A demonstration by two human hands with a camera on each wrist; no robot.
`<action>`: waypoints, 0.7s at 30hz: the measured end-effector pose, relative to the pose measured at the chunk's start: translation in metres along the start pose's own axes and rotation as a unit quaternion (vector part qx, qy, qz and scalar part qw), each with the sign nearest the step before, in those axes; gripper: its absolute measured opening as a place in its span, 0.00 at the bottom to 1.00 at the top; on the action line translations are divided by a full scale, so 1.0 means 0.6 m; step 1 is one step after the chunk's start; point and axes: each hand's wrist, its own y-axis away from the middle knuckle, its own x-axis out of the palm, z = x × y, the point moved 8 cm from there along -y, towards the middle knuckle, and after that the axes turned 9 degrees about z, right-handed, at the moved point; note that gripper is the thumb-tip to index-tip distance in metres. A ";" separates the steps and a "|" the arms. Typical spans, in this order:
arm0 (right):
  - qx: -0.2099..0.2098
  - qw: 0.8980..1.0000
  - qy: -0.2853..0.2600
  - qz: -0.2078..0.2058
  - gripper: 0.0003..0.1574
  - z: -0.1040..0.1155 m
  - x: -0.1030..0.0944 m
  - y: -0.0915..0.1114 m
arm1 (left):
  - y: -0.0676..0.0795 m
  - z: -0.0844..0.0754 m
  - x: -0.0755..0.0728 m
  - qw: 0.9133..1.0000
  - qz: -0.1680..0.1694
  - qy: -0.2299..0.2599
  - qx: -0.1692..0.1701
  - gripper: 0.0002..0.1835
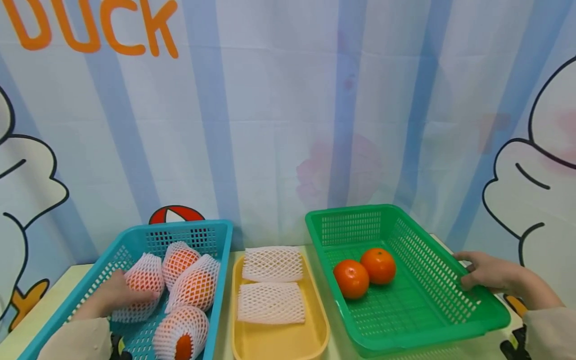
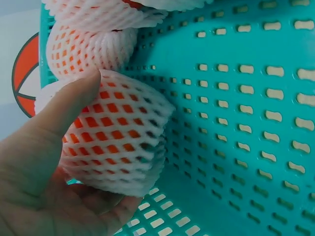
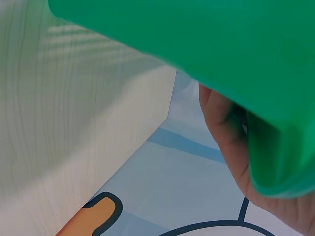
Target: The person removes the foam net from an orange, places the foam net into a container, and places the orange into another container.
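My left hand (image 1: 118, 295) is in the blue basket (image 1: 225, 270), holding an orange in a white foam net (image 1: 145, 280). The left wrist view shows the thumb across this netted orange (image 2: 113, 132) and the fingers curled beneath it. Several more netted oranges, such as the front one (image 1: 180, 332), lie beside it. My right hand (image 1: 499, 276) grips the right rim of the green basket (image 1: 432, 327), whose right side appears raised off the table. Two bare oranges, one in front (image 1: 351, 279) and one behind (image 1: 378, 266), rest against each other inside. The rim hides part of the right fingers.
Between the baskets stands a yellow tray (image 1: 279, 345) with two flat foam nets, a rear one (image 1: 272, 263) and a front one (image 1: 271, 303). The pale wooden table (image 3: 74, 113) ends at a striped cartoon curtain (image 1: 279, 125) close behind.
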 end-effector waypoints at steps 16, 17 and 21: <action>0.004 1.000 -0.003 -0.006 0.50 -0.003 0.000 -0.002 | 0.001 0.001 -0.024 1.000 -0.022 0.011 -0.015 0.63; 0.005 1.000 -0.003 -0.008 0.50 -0.003 0.000 -0.001 | 0.002 0.000 -0.024 1.000 -0.021 0.012 -0.016 0.63; 0.006 1.000 0.001 -0.010 0.50 -0.002 0.000 -0.001 | 0.011 -0.004 -0.027 0.999 -0.014 0.028 -0.012 0.60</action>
